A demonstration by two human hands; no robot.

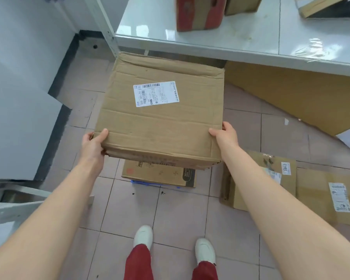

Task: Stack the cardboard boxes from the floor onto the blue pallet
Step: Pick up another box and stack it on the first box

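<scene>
Cardboard box, label up, held level over the box below.
Left hand and right hand clamp its near corners, thumbs on top, probably to square it over the lower box, which sits on the blue pallet, only a sliver showing. More boxes lie on the tiled floor to the right, near the white shelf.

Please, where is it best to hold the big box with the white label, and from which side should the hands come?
Probably by its two near corners, one hand from each side: the box with the white label is wide and flat, so the left hand and right hand, gripping opposite edges with thumbs on top, keep it level.
</scene>
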